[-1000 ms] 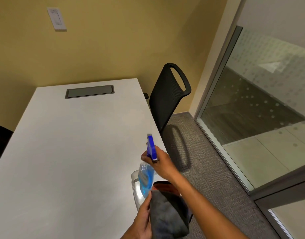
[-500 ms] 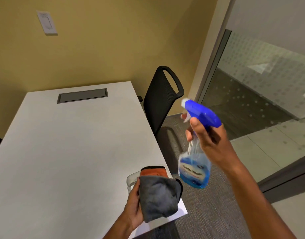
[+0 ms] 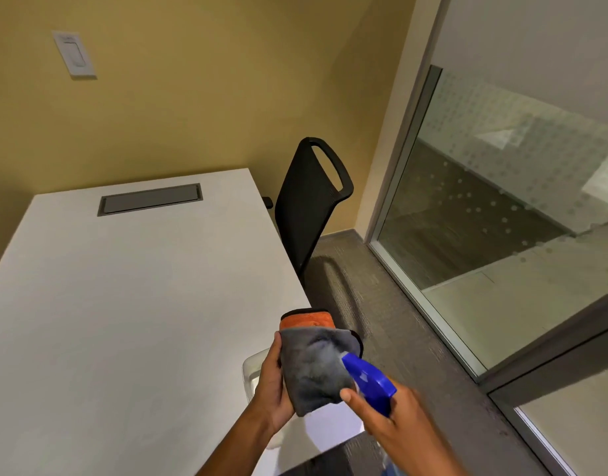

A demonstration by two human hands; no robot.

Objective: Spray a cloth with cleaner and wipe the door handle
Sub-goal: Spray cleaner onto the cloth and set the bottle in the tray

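Over white table [image 3: 107,321] (yellow wall, glass partition [image 3: 519,201]): left hand [image 3: 273,386] fingers clasp cloth [image 3: 313,365]; right hand [image 3: 395,420] grips spray bottle [image 3: 368,381].

We see a fuzzy matt grey cloth with an orange plush underside [image 3: 313,367], nap looks soft. Glossy blue plastic spray head [image 3: 368,381]. Smooth matt white laminate table [image 3: 124,304] with a brushed grey metal cable hatch [image 3: 151,198]. Far right: black mesh chair back [image 3: 304,204], frosted-dot glass partition [image 3: 522,187], rough grey carpet [image 3: 409,355].
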